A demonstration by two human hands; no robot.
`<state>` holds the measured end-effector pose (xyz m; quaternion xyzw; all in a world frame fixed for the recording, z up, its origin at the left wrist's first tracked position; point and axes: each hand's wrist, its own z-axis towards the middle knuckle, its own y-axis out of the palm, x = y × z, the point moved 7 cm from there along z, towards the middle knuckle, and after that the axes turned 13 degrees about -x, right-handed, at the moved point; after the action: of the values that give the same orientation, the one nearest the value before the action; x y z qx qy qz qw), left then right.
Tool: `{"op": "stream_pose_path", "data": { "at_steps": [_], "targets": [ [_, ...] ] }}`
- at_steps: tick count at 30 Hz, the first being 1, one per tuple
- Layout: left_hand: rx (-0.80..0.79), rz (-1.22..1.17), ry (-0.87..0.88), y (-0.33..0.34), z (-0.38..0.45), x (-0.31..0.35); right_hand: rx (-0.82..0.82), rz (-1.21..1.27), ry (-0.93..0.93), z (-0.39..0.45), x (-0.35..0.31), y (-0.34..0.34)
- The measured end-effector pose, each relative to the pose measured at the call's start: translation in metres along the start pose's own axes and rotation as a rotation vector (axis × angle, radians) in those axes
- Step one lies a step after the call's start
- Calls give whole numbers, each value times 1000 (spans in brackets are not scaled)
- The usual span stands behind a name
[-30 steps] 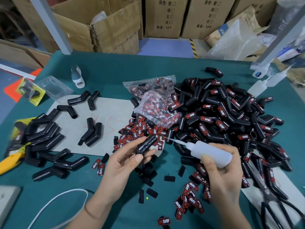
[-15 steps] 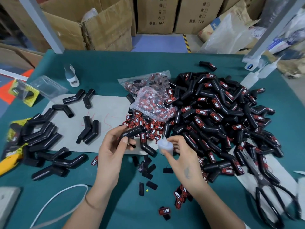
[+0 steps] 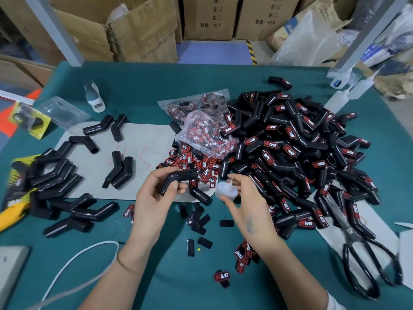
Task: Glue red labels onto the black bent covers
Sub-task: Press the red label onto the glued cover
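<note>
L hand (image 3: 154, 198) grips one bare bent cover (image 3: 178, 179), fingers curled round it, table center. R hand (image 3: 245, 202) holds glue bottle (image 3: 225, 190) upright on table, fingers wrapped, nozzle up. Big labeled pile (image 3: 290, 153) at 2 o'clock = most done. Unlabeled covers (image 3: 51, 182) at 9 o'clock left. Loose red labels (image 3: 192, 163) at 12, just beyond hands. Prob. well past halfway.

The red labels (image 3: 213, 166) and the labelled black bent covers (image 3: 270, 144) read "TAPER"; beyond that pile, the cardboard boxes (image 3: 210, 17) show "左", "右" and "数量 10个", and the grey sheet (image 3: 138, 153) left of it bears "45" in red.
</note>
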<state>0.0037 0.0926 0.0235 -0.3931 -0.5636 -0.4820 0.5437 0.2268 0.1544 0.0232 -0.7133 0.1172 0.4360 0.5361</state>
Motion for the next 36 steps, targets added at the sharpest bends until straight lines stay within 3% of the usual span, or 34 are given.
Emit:
{"op": "stream_pose_path", "data": {
  "at_steps": [4, 8, 10, 12, 15, 17, 21, 23, 25, 26, 29, 31, 33, 36],
  "targets": [
    [25, 10, 9, -1, 0, 2, -52, -33, 6, -11, 1, -14],
    [54, 19, 24, -5, -1, 3, 53, -31, -7, -27, 0, -54],
    [61, 22, 26, -5, -1, 1, -75, -77, -119, -30, -14, -48],
    [71, 20, 33, -6, -1, 1, -243, -177, -214, -33, -27, -22],
    [92, 5, 47, -8, 0, 0, -305, -482, -347, -36, -42, 20],
    [94, -18, 57, -8, 0, 0, -380, -682, -334, -34, -42, 42],
    [90, -25, 51, -7, 0, 1, -382, -924, -373, -30, -48, 53],
    [75, -12, 51, -5, -1, 2, -360, -931, -384, -30, -57, 51],
    [61, -5, 63, -4, -3, 3, -241, -783, -389, -30, -66, 42],
    [55, -9, 74, -4, -4, 5, -183, -596, -380, -33, -69, 34],
    [58, -34, 116, -4, -5, 15, -244, 331, -208, -34, -69, 18],
    [53, -44, 131, -4, -5, 18, -342, 749, -93, -32, -71, 21],
    [36, -55, 133, -4, -6, 21, -381, 907, -91, -26, -81, 22],
    [11, -82, 133, -5, -5, 24, -313, 996, -69, -21, -85, 22]
  ]
}}
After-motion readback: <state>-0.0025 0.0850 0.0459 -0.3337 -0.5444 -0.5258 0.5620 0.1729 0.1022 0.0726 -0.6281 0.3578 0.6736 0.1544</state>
